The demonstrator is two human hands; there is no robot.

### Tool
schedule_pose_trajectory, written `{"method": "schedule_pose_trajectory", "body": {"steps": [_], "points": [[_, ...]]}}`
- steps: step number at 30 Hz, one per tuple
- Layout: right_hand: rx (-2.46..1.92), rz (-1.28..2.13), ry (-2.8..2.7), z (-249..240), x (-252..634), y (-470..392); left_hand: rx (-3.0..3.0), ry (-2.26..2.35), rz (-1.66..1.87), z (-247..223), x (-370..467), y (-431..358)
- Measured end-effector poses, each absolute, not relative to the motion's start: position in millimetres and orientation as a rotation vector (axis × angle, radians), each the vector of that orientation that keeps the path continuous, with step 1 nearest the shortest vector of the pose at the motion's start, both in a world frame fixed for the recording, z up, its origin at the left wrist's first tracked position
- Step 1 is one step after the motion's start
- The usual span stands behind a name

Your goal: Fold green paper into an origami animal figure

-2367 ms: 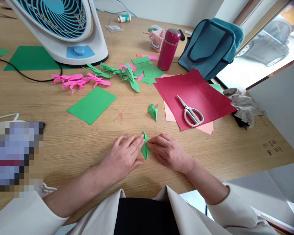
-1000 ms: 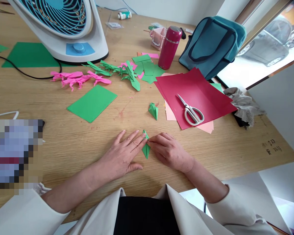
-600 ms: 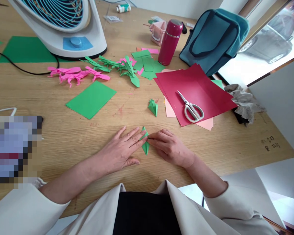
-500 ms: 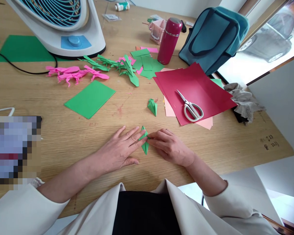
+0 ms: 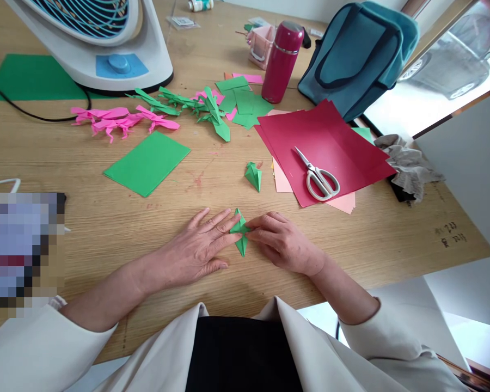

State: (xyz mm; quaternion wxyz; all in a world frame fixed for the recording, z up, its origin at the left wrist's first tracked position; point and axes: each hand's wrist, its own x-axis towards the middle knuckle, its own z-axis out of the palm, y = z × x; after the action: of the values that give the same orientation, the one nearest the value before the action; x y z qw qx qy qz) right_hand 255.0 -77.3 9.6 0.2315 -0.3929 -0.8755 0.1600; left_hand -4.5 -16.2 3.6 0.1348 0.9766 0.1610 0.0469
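Observation:
A small folded green paper [image 5: 240, 233], diamond-like with pointed top and bottom, lies on the wooden table between my hands. My left hand [image 5: 200, 245] rests flat with its fingers spread, and its fingertips touch the paper's left side. From the right, my right hand [image 5: 288, 244] pinches the paper's right corner between bent fingers. Just beyond them sits a second folded green piece [image 5: 253, 177], touched by neither hand.
Scissors [image 5: 319, 177] lie on red sheets [image 5: 351, 147] at the right. Green sheets [image 5: 147, 163] lie at the left, pink paper figures [image 5: 114, 121] and green ones [image 5: 216, 117] behind. Further back stand a fan [image 5: 118, 65], a red bottle [image 5: 283, 62] and a blue bag [image 5: 359, 60].
My left fingertips have drawn back slightly to the left, so more of the folded paper's middle shows. My right hand keeps its pinch. The view has shifted a little.

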Motion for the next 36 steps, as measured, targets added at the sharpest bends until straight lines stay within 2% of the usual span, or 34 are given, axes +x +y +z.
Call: {"method": "schedule_pose_trajectory", "body": {"steps": [36], "points": [[-1.067, 0.535, -2.419, 14.2, 255.0, -82.5, 2.752, 0.35, 0.275, 15.1, -4.3, -17.8]]}}
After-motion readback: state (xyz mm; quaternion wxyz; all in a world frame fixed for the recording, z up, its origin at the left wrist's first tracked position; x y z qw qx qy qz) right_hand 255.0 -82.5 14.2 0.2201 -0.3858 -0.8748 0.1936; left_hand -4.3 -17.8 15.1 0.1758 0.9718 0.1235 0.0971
